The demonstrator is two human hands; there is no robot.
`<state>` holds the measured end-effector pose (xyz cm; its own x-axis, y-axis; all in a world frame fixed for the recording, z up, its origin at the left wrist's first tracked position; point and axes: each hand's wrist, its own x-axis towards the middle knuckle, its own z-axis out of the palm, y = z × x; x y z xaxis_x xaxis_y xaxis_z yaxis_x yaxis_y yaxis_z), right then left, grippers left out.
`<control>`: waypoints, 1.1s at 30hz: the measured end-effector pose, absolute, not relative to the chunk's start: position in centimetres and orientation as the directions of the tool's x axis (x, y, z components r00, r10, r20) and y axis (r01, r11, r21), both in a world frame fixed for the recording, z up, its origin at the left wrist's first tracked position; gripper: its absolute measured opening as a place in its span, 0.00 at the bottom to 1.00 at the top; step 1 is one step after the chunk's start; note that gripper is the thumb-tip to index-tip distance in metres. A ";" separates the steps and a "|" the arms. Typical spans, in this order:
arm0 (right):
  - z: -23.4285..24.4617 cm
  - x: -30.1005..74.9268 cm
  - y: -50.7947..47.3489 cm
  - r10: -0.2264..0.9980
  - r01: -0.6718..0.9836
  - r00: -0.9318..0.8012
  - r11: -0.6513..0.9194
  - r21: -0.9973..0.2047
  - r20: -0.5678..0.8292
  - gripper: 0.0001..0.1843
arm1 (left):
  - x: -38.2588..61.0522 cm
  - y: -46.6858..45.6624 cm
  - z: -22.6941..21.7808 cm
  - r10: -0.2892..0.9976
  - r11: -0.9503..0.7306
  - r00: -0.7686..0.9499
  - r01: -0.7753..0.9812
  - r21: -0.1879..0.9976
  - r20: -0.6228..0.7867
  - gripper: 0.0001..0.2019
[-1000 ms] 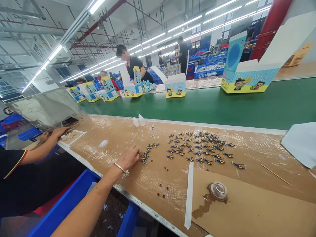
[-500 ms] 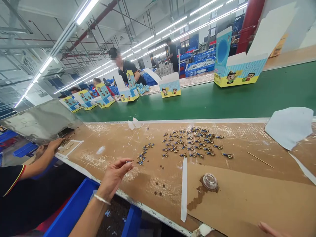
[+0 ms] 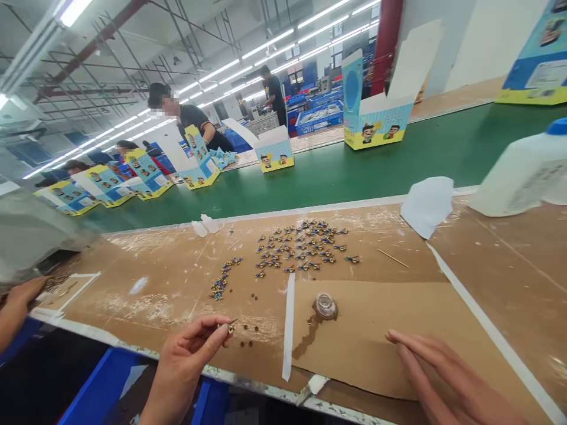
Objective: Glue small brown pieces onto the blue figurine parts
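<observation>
My left hand [image 3: 188,360] is closed in a pinch around a small figurine part [image 3: 231,328], with a thin dark point sticking out; its details are too small to tell. Beside its fingertips, several dark round pieces [image 3: 246,335] lie on the tabletop. My right hand [image 3: 443,372] hovers over the cardboard sheet [image 3: 363,348], fingers stretched out, thumb and forefinger slightly apart, nothing visible between them. On that sheet sits a small clear cup [image 3: 325,304] in a brown wet stain. Farther back, many small blue and gold figurine parts [image 3: 305,245] are spread out, with a curved row [image 3: 224,277] to their left.
Small white bottles [image 3: 206,225], a thin stick [image 3: 393,258], white paper [image 3: 427,203] and a large jug [image 3: 522,171] stand or lie about. Printed boxes [image 3: 274,154] line the green belt [image 3: 310,174]. A co-worker's hand [image 3: 24,292] is at far left; people work behind the belt.
The view has swung to the right, bringing the jug into sight. My left hand has come nearer, beside the dark pieces, still pinching the part. More of my right hand shows over the cardboard.
</observation>
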<state>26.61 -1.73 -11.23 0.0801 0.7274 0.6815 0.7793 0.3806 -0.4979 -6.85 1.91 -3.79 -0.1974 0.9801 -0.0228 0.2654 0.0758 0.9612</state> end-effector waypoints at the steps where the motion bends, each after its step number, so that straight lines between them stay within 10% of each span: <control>1: -10.7 26.2 -1.7 0.750 0.748 0.139 0.348 -0.565 0.646 0.10 | -6.0 2.0 -3.8 0.987 0.066 -0.159 0.329 0.942 -0.013 0.10; 16: -11.4 25.9 -1.4 0.790 0.518 0.334 0.302 -0.800 0.514 0.06 | 5.1 6.8 -2.7 0.793 -0.609 0.514 0.680 0.408 0.327 0.04; 33: -10.4 25.7 -1.6 0.707 0.591 0.275 0.410 -0.694 0.652 0.10 | 6.3 8.2 -3.1 0.657 -0.740 0.656 0.655 0.152 0.371 0.05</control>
<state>25.72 -1.63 -10.37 0.2748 0.7066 0.6520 0.5915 0.4104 -0.6941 6.33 8.25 -3.14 0.6562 0.6569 0.3713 0.6551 -0.7402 0.1517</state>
